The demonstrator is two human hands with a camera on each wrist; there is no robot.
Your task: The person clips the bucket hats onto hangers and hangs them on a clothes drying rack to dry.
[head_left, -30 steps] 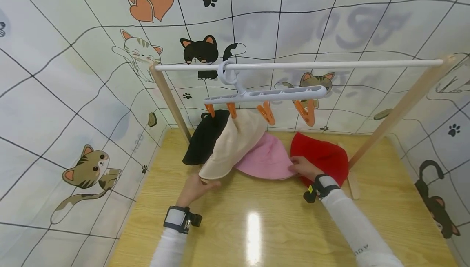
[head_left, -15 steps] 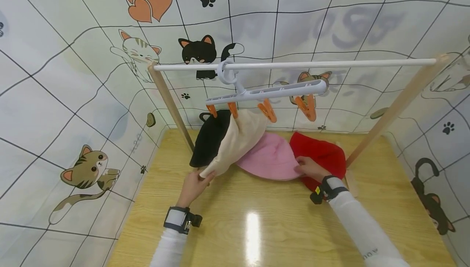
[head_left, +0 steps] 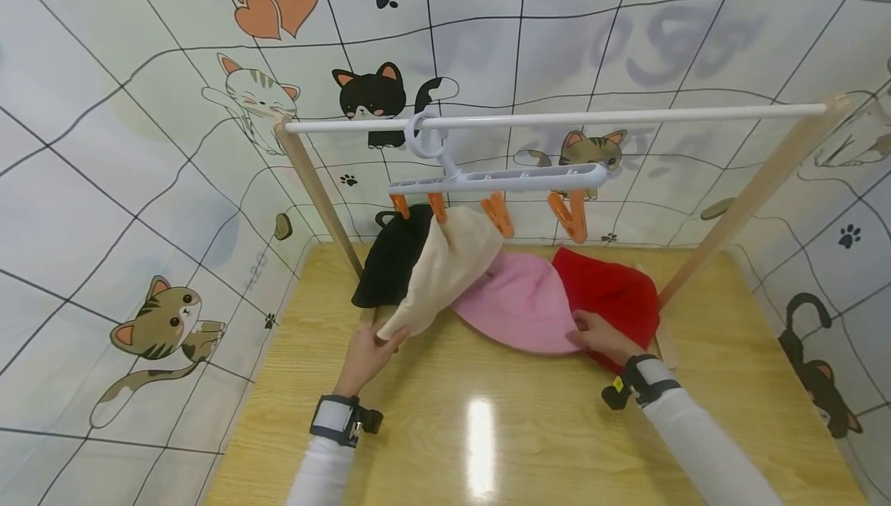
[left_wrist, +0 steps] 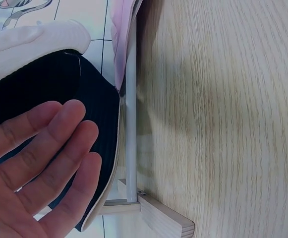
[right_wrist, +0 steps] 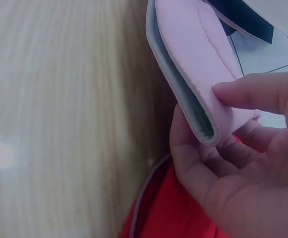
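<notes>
A cream bucket hat (head_left: 448, 270) hangs from an orange clip (head_left: 436, 206), overlapping a black bucket hat (head_left: 393, 258) clipped to its left. At the cream hat's lower brim is my left hand (head_left: 365, 355), thumb over the front and fingers behind; in the left wrist view its fingers (left_wrist: 59, 139) lie extended before the dark fabric. My right hand (head_left: 605, 340) pinches the brim of a pink bucket hat (head_left: 522, 301) lying on the table. In the right wrist view the thumb presses the folded pink brim (right_wrist: 203, 99) against the fingers below. A red hat (head_left: 616, 297) lies beneath that hand.
Above the hats, a pale hanger (head_left: 515, 179) hooks over a white rod (head_left: 557, 121). Two more orange clips (head_left: 497, 214) dangle at its right side, holding nothing. Slanted wooden posts (head_left: 752, 204) carry the rod. A cat-printed backdrop (head_left: 529, 49) stands behind the wooden table (head_left: 431, 429).
My right hand has moved right and toward me, drawing the pink brim along over the red hat. My left thumb has come over the cream brim, which now folds inward.
</notes>
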